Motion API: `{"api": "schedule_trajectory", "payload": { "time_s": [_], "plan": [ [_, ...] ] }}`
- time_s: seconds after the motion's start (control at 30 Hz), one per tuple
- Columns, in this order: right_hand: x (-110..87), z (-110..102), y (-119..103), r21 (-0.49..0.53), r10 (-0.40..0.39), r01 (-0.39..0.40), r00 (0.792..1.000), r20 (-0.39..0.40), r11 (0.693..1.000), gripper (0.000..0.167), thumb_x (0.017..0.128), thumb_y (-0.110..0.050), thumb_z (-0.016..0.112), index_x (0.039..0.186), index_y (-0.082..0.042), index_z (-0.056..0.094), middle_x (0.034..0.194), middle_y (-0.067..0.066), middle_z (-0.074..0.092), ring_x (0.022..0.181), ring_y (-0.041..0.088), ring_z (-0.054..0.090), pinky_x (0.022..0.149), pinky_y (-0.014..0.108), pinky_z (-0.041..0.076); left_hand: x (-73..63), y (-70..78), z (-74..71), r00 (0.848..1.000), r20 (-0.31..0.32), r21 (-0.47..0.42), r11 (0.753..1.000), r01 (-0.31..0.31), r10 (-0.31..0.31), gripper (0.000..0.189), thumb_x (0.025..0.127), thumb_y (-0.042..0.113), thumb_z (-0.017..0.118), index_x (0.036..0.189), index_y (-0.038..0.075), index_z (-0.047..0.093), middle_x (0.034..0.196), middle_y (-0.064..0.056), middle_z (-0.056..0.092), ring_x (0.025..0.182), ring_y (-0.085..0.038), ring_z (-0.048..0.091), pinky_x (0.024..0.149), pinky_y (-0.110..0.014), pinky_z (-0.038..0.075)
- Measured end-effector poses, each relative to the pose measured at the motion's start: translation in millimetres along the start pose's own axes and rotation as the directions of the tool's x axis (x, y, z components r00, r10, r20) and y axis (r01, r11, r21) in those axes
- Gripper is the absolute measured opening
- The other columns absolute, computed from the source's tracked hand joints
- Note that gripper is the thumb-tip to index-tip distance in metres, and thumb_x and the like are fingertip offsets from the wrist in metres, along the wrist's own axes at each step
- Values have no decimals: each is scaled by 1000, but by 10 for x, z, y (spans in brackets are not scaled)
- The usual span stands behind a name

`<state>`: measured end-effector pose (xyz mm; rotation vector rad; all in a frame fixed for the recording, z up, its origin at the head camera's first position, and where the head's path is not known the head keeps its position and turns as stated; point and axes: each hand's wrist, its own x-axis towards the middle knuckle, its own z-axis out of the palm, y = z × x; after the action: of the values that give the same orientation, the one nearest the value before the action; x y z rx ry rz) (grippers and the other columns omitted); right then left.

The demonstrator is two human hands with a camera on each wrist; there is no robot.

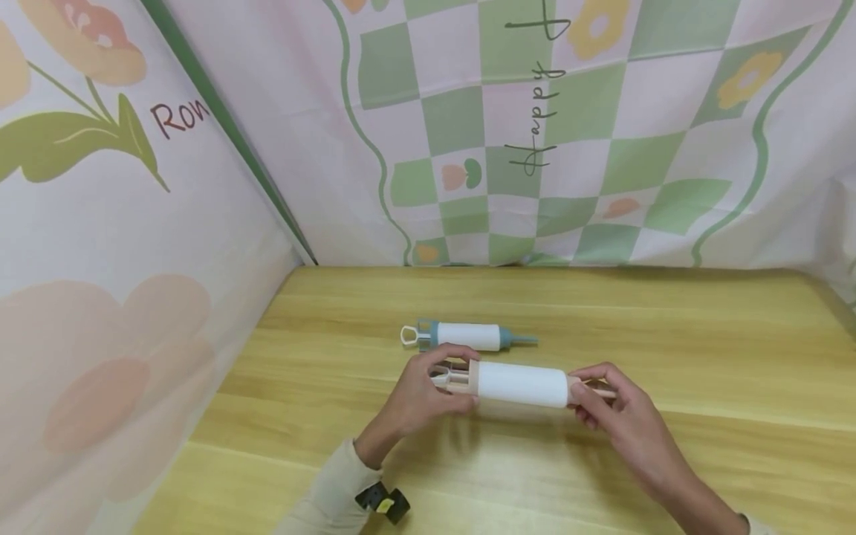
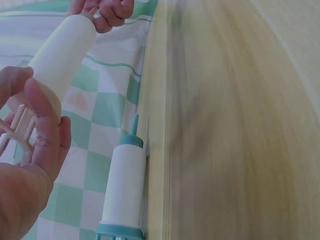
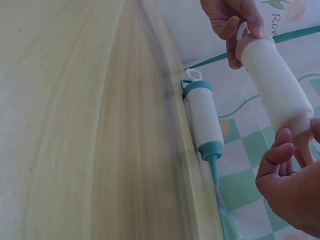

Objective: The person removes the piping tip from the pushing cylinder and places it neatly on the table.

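Note:
Both hands hold up a large plunger syringe with a white barrel [image 1: 521, 383] and beige end caps, lying almost level above the table. My left hand [image 1: 421, 388] grips the beige cap at its handle end, fingers and thumb on opposite sides. My right hand [image 1: 618, 416] pinches the beige cap at the nozzle end, and its fingers partly hide the thin nozzle [image 1: 605, 392]. Just behind lies a second syringe [image 1: 468, 336], white with teal ends and a white pull ring [image 1: 409, 336]. In the left wrist view the beige plunger handle [image 2: 22, 132] shows within my left hand.
The wooden table [image 1: 267, 416] spreads on all sides of the hands. A checked cloth [image 1: 508, 134] hangs along its back edge, and a flowered cloth [image 1: 100, 245] hangs at the left. A small black device [image 1: 383, 502] sits at the left wrist.

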<state>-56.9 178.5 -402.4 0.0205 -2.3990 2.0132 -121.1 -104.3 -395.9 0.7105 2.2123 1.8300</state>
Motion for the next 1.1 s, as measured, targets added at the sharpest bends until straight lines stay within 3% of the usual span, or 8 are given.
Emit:
{"api": "schedule_trajectory", "payload": {
  "time_s": [0.13, 0.3, 0.43, 0.77, 1.1],
  "plan": [
    [-11, 15, 6, -15, -18, 17, 1000, -19, 1000, 24, 102, -15, 59, 118, 4, 58, 94, 13, 67, 80, 18, 64, 66, 27, 56, -1, 3, -3, 1000, 3, -22, 1000, 12, -12, 47, 74, 0, 83, 117, 11, 68, 115, -9, 62, 88, -21, 66, 61, -38, 60],
    [-23, 31, 39, -22, -55, 54, 998, -34, 998, 22, 102, -11, 59, 116, 5, 58, 94, 11, 68, 80, 20, 65, 66, 27, 57, -5, 18, -11, 1000, 24, -50, 999, 14, -13, 48, 75, -3, 82, 118, 12, 67, 111, -12, 62, 62, -19, 66, 48, -47, 57],
    [-27, 29, 64, -33, -90, 89, 995, -31, 995, 19, 102, -8, 58, 116, 4, 58, 95, 11, 67, 81, 21, 65, 66, 27, 57, -7, 26, -7, 999, 34, -59, 998, 11, -9, 49, 75, -5, 81, 119, 12, 66, 109, -14, 63, 47, -18, 60, 41, -47, 53],
    [-24, 37, 71, -83, -228, 224, 973, -46, 971, 21, 97, 2, 62, 118, 3, 60, 111, -2, 65, 90, 12, 67, 75, 24, 57, -7, 11, 16, 1000, -11, -59, 998, 24, -25, 47, 77, -6, 77, 121, 4, 66, 110, -9, 60, 47, -17, 56, 36, -47, 49],
    [-2, 16, 73, -16, -268, 268, 963, -30, 963, 22, 95, 8, 61, 117, 5, 59, 114, 3, 63, 95, 12, 66, 78, 23, 56, 19, 11, 13, 1000, 0, -57, 998, 6, -6, 45, 78, -4, 77, 119, 11, 67, 111, -9, 60, 41, -18, 52, 36, -49, 48]
  ]
}}
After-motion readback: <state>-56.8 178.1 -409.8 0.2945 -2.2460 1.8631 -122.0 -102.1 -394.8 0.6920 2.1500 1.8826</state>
